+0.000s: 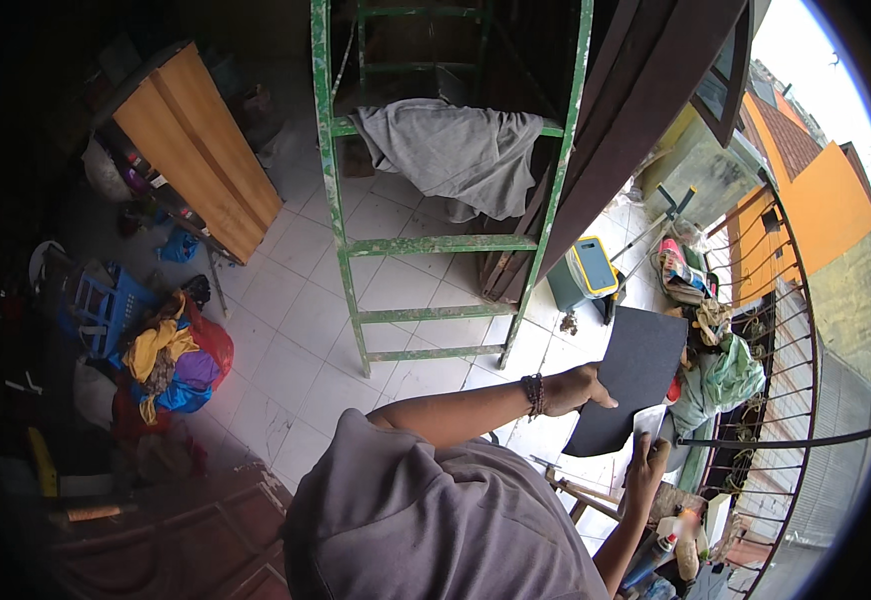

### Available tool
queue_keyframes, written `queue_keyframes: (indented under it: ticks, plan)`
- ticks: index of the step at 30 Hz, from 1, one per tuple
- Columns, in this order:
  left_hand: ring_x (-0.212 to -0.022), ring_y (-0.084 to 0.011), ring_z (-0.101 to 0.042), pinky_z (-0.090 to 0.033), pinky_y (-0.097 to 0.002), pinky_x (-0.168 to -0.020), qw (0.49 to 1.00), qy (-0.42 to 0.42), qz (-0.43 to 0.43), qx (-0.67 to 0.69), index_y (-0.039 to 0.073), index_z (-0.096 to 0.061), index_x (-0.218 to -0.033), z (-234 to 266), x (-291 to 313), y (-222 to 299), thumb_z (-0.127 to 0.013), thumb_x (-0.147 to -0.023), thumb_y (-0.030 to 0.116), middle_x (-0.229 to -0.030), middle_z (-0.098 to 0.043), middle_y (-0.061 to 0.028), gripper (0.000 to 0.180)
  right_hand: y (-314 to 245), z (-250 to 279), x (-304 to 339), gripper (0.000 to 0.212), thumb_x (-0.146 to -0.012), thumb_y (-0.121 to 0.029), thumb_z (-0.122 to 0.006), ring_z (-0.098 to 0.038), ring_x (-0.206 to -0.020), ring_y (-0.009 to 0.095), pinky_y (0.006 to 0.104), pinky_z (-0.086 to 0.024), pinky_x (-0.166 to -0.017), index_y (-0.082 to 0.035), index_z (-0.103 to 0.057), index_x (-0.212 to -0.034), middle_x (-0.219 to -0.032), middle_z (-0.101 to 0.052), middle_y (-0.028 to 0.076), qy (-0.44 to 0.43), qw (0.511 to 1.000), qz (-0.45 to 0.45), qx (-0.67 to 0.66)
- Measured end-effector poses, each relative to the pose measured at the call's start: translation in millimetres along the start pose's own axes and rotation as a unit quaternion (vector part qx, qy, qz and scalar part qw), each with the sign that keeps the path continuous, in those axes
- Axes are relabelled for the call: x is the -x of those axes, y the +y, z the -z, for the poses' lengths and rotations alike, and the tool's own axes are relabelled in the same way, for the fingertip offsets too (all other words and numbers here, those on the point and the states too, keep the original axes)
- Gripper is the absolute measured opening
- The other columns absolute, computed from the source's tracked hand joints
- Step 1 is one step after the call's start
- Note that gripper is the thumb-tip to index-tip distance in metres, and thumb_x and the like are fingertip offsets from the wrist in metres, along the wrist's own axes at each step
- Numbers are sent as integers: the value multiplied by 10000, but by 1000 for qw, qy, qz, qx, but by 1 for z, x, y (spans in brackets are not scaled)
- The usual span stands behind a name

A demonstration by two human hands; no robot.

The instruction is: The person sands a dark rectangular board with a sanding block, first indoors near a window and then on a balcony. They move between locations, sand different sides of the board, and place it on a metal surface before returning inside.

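Note:
A dark grey flat panel (640,352) is tilted at the right of the head view. My left hand (570,390), with beaded bracelets at the wrist, is closed at the panel's left edge, one digit lying over its face. Fingers behind the edge are hidden. Close to the panel's lower right side, my right hand (648,462) grips a small whitish flat piece (649,421); its exact kind is unclear.
A green ladder (446,244) with a grey cloth (456,150) stands ahead. Beyond the panel are a grey-yellow bin (592,268), bags (721,385) and a metal railing (811,350). Clothes (181,360) and a wooden cabinet (196,150) occupy the left.

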State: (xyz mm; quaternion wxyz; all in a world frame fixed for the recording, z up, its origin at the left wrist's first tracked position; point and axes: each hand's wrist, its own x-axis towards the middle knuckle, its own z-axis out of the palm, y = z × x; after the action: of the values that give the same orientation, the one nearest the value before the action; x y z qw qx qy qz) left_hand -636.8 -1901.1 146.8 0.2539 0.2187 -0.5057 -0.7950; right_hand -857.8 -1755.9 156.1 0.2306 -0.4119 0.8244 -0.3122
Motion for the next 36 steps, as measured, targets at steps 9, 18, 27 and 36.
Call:
queue_keyframes:
  ticks: [9,18,27,36]
  plan:
    - [-947,-112,-624,-486,-280,-874,955,-31,13,295,17,-673,-1019,3,22,-24,-665,-833,109,-1019,-663,-58,208,-2,-9,-32,436,-956,-334,-655,-538,-667,133,297,-422,-596,19,-444,-1099,-698,-634,136,-2,982,188,-7]
    - [-958,-97,-613,-498,-292,-880,943,7,-52,329,31,-641,-1046,-2,17,-24,-484,-978,216,-1068,-638,-31,252,20,-15,-65,444,-889,-301,-747,-524,-643,142,279,-421,-592,-1,-451,-1029,-679,-593,101,107,948,292,65]
    - [-1034,-113,-558,-465,-331,-934,943,23,-52,328,82,-604,-966,-6,21,-18,-373,-1025,292,-1107,-597,-38,317,-25,-4,-29,598,-773,-452,-823,-608,-686,289,385,-473,-706,-16,-488,-1007,-728,-648,158,80,971,209,82]
    - [-940,-190,-617,-506,-416,-904,947,87,1,309,62,-609,-905,-2,31,-18,-436,-982,243,-995,-608,-85,262,-74,5,8,660,-778,-417,-828,-575,-553,168,300,-452,-551,52,-475,-1079,-597,-607,86,34,973,184,137]
